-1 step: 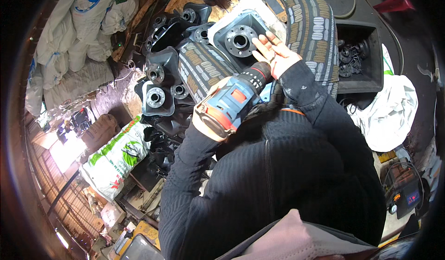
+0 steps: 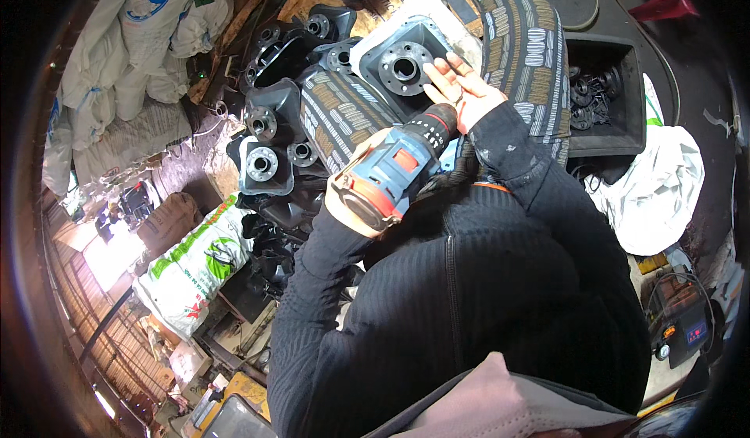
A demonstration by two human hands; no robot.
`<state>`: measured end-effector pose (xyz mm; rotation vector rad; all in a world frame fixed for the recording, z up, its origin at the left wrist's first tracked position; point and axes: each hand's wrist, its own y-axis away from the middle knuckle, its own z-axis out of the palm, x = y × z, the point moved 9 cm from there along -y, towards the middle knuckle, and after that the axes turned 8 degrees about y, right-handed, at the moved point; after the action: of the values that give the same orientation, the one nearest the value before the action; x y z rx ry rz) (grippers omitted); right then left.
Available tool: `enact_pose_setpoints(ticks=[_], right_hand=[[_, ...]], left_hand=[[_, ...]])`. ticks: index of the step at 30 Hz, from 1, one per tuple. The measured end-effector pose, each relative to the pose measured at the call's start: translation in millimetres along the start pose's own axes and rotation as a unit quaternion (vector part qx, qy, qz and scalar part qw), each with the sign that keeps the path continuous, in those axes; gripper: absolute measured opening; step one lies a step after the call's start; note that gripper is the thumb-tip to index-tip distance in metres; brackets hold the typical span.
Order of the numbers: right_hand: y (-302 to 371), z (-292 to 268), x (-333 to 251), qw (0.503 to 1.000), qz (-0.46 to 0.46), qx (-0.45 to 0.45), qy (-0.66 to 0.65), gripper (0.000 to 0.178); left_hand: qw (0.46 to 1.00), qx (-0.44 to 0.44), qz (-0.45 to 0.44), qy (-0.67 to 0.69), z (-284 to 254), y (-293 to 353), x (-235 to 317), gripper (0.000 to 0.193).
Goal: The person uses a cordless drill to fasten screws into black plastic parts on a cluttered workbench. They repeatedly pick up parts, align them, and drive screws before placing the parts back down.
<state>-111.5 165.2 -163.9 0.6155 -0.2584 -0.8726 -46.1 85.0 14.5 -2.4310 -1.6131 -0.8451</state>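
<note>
— Black cast metal, that's the part in hand: a flanged housing (image 2: 404,67) with a round hub and a ring of bolt holes, lying in the upper middle of the head view on a white sheet over the surface (image 2: 344,4).

— Who's touching it?

— The right hand (image 2: 462,88) lies flat on its right edge, fingers spread – pressing it down, gripping nothing. The left hand can't be seen; it's hidden behind the blue and red cordless drill (image 2: 391,174), which points up toward the housing from frame centre. Presumably that hand carries the drill, but I cannot tell how its grip stands.

— How would the housing handle?

— Heavy and stiff, I'd judge, with hard edges and little fragility. Best taken by the outer flange, not the hub.

— And around it?

— More black flanged castings (image 2: 264,157) crowd the left, touching one another. A patterned woven mat (image 2: 525,47) runs beside the housing on the right, then a black bin (image 2: 617,86) of small dark parts. White sacks (image 2: 117,63) are piled at upper left, a green-printed sack (image 2: 195,270) at lower left. The neighbouring castings and the mat hem the housing in – little room to slide it sideways.
</note>
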Motion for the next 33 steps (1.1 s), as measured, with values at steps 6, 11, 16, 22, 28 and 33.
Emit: enact_pose_setpoints(ticks=[6,11,16,22,28,33], right_hand=[[4,16,-7,0.979,-0.021,-0.18,0.093,0.045],[17,18,-11,0.973,0.026,-0.173,0.151,0.062],[23,11,10,0.923,0.088,-0.207,0.312,0.049],[7,-7,0,0.986,0.054,-0.092,0.13,0.041],[1,-11,14,0.997,0.032,0.008,0.073,0.028],[-5,-18,20,0.998,0.045,-0.024,0.02,0.024]], left_hand=[[0.994,0.019,0.006,-0.105,-10,2,3,0.032],[0.999,0.031,-0.007,-0.039,-24,5,-6,0.037],[0.999,0.015,0.026,-0.046,-21,3,-5,0.041],[0.999,0.007,0.022,-0.038,-20,3,-7,0.04],[1.0,-0.009,-0.006,0.008,-11,11,-13,0.038],[0.973,0.026,-0.083,0.212,-6,12,-27,0.047]])
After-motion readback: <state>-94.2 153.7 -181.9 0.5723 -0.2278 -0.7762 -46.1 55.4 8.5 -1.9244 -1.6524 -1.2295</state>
